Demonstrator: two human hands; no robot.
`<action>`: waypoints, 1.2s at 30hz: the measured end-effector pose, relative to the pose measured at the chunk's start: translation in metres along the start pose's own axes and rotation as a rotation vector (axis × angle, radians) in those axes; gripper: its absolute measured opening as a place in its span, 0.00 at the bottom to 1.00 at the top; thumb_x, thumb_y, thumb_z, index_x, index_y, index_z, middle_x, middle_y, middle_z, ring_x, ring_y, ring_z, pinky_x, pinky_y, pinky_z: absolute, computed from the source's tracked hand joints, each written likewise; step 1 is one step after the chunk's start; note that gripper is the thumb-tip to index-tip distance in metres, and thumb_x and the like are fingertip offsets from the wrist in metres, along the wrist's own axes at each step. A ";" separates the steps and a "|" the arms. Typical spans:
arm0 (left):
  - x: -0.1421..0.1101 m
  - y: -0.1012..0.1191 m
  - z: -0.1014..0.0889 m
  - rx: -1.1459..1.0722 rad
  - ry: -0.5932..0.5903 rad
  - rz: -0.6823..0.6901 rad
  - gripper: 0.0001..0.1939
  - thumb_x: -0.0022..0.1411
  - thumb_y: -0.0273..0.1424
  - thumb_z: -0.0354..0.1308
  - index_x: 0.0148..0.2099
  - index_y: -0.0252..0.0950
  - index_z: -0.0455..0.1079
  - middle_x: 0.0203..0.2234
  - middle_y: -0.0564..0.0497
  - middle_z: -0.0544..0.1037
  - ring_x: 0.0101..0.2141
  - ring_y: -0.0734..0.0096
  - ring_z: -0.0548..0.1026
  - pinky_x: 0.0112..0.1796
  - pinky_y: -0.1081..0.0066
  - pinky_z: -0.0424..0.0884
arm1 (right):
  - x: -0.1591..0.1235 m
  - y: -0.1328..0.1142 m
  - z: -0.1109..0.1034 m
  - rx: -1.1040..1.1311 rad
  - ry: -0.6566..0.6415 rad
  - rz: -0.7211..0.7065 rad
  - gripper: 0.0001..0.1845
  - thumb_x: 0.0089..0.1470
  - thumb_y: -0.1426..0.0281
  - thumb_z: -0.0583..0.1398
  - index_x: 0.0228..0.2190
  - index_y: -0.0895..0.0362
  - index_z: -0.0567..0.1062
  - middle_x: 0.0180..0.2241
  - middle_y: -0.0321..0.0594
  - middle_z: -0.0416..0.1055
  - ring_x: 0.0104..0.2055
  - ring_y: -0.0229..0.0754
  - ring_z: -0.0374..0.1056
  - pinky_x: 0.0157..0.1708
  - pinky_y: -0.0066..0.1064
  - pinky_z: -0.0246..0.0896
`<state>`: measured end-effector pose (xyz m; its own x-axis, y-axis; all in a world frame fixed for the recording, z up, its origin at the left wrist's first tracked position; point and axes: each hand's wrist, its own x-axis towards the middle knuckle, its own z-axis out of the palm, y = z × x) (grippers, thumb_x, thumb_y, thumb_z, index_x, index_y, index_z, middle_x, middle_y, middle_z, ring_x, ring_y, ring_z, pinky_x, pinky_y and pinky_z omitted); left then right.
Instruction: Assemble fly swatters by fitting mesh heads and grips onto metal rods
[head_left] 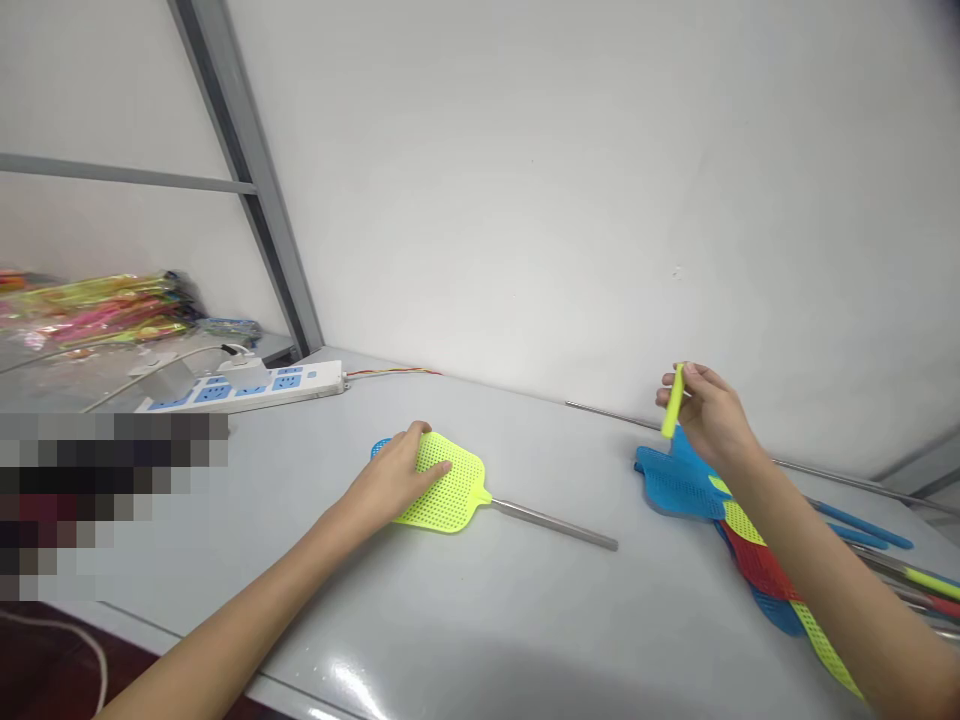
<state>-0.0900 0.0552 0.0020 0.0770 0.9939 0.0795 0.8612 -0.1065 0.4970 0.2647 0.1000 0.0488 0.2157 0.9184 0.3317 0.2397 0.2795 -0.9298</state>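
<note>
My left hand (397,473) lies over the mesh head of a yellow fly swatter (454,490), its fingers at the far edge and its thumb pressed on the mesh. From that head a bare metal rod (555,522) points right along the table. A bit of blue mesh (380,447) peeks out beside my left fingers; most of it is hidden. Raised above the table on the right, my right hand (709,405) pinches a short yellow plastic handle (673,402), tilted and apart from the rod.
Below my right forearm lies a pile of blue, red and yellow fly swatters (682,485). A thin metal rod (611,413) runs along the wall. At the left are a power strip (315,380) with plugs, a grey metal post (262,180) and colourful bagged goods (112,305).
</note>
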 end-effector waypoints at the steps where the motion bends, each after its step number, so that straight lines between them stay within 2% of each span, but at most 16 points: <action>1: -0.001 -0.001 0.000 0.026 -0.018 0.010 0.24 0.52 0.46 0.45 0.47 0.38 0.55 0.35 0.46 0.66 0.37 0.59 0.66 0.32 0.67 0.62 | -0.010 -0.008 0.000 0.107 -0.072 0.067 0.14 0.48 0.57 0.50 0.33 0.53 0.62 0.29 0.35 0.60 0.19 0.29 0.54 0.18 0.23 0.52; 3: -0.001 -0.004 -0.001 0.090 -0.023 0.021 0.24 0.53 0.47 0.43 0.47 0.37 0.57 0.36 0.45 0.65 0.38 0.57 0.65 0.33 0.64 0.62 | -0.032 -0.018 0.001 0.171 -0.202 0.195 0.14 0.47 0.57 0.52 0.34 0.52 0.63 0.26 0.33 0.58 0.15 0.27 0.46 0.12 0.21 0.41; 4: -0.001 -0.004 0.000 0.127 -0.007 0.025 0.24 0.53 0.47 0.43 0.46 0.36 0.58 0.36 0.44 0.64 0.39 0.56 0.64 0.34 0.63 0.62 | -0.044 -0.019 0.001 0.140 -0.289 0.269 0.15 0.46 0.57 0.53 0.35 0.52 0.64 0.26 0.33 0.58 0.15 0.27 0.45 0.12 0.21 0.39; 6: -0.001 -0.002 0.000 0.181 0.049 0.066 0.23 0.54 0.46 0.43 0.45 0.35 0.61 0.36 0.44 0.62 0.41 0.54 0.62 0.36 0.61 0.61 | -0.066 -0.019 0.002 0.016 -0.440 0.408 0.20 0.45 0.57 0.55 0.39 0.54 0.65 0.27 0.35 0.60 0.15 0.27 0.45 0.12 0.22 0.40; 9: -0.004 0.010 0.003 0.147 0.077 0.274 0.21 0.56 0.44 0.43 0.48 0.38 0.59 0.41 0.46 0.59 0.43 0.59 0.60 0.42 0.62 0.58 | -0.091 -0.012 0.001 -0.184 -0.600 0.582 0.23 0.44 0.57 0.56 0.40 0.57 0.68 0.22 0.34 0.59 0.18 0.29 0.50 0.16 0.23 0.48; 11: -0.008 0.023 0.008 0.087 -0.033 0.474 0.18 0.58 0.42 0.43 0.49 0.41 0.58 0.43 0.49 0.60 0.43 0.65 0.61 0.43 0.66 0.57 | -0.101 -0.006 -0.003 -0.227 -0.721 0.622 0.23 0.45 0.58 0.55 0.41 0.58 0.69 0.19 0.33 0.57 0.21 0.31 0.54 0.21 0.24 0.53; 13: -0.012 0.035 0.017 0.054 -0.151 0.613 0.16 0.59 0.39 0.43 0.48 0.41 0.58 0.41 0.49 0.61 0.41 0.67 0.62 0.42 0.68 0.58 | -0.107 -0.001 -0.006 -0.235 -0.783 0.618 0.24 0.44 0.58 0.56 0.42 0.59 0.69 0.20 0.35 0.59 0.24 0.32 0.57 0.24 0.24 0.56; 16: -0.017 0.046 0.032 0.081 -0.200 0.700 0.10 0.60 0.35 0.43 0.40 0.38 0.62 0.35 0.50 0.64 0.36 0.68 0.63 0.38 0.68 0.59 | -0.108 0.006 -0.010 -0.245 -0.801 0.587 0.25 0.42 0.57 0.57 0.41 0.59 0.69 0.24 0.37 0.62 0.26 0.34 0.60 0.21 0.24 0.57; 20: -0.017 0.049 0.042 0.107 -0.208 0.722 0.10 0.62 0.29 0.39 0.33 0.36 0.61 0.30 0.52 0.65 0.32 0.70 0.62 0.35 0.68 0.58 | -0.108 0.011 -0.011 -0.252 -0.808 0.557 0.24 0.41 0.55 0.57 0.37 0.58 0.70 0.28 0.39 0.64 0.24 0.33 0.61 0.17 0.22 0.54; 25: -0.018 0.049 0.040 0.086 -0.201 0.712 0.11 0.62 0.29 0.38 0.33 0.36 0.60 0.29 0.52 0.65 0.31 0.70 0.62 0.35 0.67 0.58 | -0.111 0.009 -0.010 -0.252 -0.794 0.504 0.21 0.42 0.57 0.57 0.34 0.59 0.71 0.22 0.36 0.62 0.21 0.31 0.59 0.15 0.20 0.50; 31: -0.023 0.054 0.037 -0.026 -0.231 0.644 0.11 0.62 0.32 0.36 0.36 0.37 0.59 0.31 0.51 0.64 0.31 0.70 0.63 0.33 0.69 0.59 | -0.113 0.011 -0.009 -0.199 -0.792 0.481 0.21 0.41 0.58 0.58 0.34 0.60 0.72 0.20 0.35 0.60 0.19 0.30 0.57 0.13 0.21 0.46; 36: -0.024 0.051 0.032 0.044 -0.251 0.666 0.11 0.62 0.31 0.36 0.36 0.37 0.58 0.30 0.50 0.64 0.30 0.70 0.63 0.31 0.69 0.59 | -0.116 0.003 -0.009 -0.094 -0.747 0.498 0.20 0.40 0.59 0.59 0.34 0.60 0.72 0.18 0.32 0.58 0.16 0.27 0.52 0.12 0.21 0.41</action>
<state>-0.0321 0.0271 -0.0025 0.7026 0.6955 0.1503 0.6100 -0.6975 0.3761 0.2492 -0.0087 0.0090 -0.3475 0.8789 -0.3268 0.3665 -0.1935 -0.9101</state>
